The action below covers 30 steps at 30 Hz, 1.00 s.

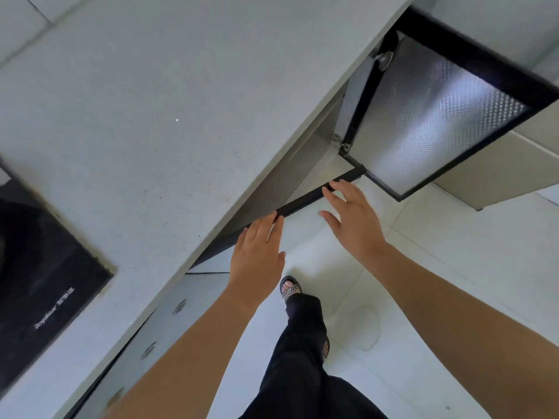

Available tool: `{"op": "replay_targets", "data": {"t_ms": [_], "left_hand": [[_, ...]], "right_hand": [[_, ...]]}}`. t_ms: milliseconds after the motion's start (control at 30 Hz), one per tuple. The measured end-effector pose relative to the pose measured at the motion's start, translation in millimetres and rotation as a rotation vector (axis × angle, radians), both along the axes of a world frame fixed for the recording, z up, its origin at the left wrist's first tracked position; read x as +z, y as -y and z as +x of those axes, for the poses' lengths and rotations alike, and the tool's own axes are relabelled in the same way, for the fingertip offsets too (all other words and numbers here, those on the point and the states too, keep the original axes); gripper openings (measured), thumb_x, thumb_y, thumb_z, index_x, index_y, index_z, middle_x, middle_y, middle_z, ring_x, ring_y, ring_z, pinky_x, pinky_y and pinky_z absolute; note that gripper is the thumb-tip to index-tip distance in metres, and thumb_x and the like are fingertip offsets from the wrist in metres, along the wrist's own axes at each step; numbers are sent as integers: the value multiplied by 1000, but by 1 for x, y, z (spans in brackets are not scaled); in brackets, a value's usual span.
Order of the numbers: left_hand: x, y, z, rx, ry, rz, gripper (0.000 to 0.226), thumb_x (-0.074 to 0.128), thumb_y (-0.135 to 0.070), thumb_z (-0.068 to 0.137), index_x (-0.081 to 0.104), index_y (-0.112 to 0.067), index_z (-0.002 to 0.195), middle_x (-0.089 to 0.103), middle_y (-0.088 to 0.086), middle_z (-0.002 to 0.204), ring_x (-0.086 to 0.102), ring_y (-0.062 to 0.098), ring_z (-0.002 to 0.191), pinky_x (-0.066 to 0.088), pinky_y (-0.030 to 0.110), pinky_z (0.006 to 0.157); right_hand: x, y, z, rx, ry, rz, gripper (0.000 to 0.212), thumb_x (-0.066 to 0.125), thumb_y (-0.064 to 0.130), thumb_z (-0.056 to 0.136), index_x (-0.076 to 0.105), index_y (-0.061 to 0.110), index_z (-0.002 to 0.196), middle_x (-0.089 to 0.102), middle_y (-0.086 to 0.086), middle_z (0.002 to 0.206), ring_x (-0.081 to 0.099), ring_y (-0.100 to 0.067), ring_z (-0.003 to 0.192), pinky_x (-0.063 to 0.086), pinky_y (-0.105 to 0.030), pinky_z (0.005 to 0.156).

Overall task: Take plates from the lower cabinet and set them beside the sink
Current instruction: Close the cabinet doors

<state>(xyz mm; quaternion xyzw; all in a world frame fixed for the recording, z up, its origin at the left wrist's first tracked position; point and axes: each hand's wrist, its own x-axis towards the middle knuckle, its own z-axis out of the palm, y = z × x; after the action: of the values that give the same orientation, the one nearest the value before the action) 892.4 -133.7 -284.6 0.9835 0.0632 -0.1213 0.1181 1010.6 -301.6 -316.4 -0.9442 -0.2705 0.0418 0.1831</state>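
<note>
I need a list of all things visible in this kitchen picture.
Countertop: one, pale grey, diagonal, left and centre.
Cooktop: one, black, in the countertop, far left.
Knobs: three, silver, below the cooktop.
Open door: one, black frame, patterned glass, upper right.
Second door: one, black edge, centre, under the countertop.
Floor: white tiles, lower right.
Sandals: two, black-and-white, bottom centre.
Trousers: black, bottom centre.
Left hand: one, rests on the second door's edge.
Right hand: one, fingertips touch that edge.

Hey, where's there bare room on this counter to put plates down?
The countertop is bare from the black cooktop across to its front edge. It is crowded below: the left hand and right hand are at the black-framed cabinet door, with the open glass door beside them.
</note>
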Motion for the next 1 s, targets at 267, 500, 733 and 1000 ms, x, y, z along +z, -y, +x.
{"op": "replay_targets", "data": {"t_ms": [267,500,733,1000], "left_hand": [[21,5,48,97,-48,-118,62,45,-28,95,13,-18,148,15,0,155,14,18,143,20,36,116],[55,20,114,8,-43,-201,58,44,-29,95,21,-16,146,25,0,152,25,17,139,27,31,111],[83,61,184,-16,-31,-290,46,46,-28,95,37,-19,139,41,-1,143,41,19,128,41,33,101],[89,154,297,-38,29,-294,44,48,-28,93,43,-20,136,45,0,140,43,19,127,37,32,102]], "right_hand": [[32,-23,48,150,-198,-63,53,47,39,94,38,14,140,32,-3,150,27,-17,139,29,-27,108],[81,34,80,-71,-274,12,48,51,33,94,41,16,137,41,-3,144,37,-19,132,28,-27,107],[123,116,125,-298,-281,135,41,57,31,90,53,12,126,56,-5,124,55,-19,110,43,-26,93],[128,220,227,-391,-260,158,41,55,32,91,52,15,127,57,-2,126,52,-15,115,37,-20,91]]}}
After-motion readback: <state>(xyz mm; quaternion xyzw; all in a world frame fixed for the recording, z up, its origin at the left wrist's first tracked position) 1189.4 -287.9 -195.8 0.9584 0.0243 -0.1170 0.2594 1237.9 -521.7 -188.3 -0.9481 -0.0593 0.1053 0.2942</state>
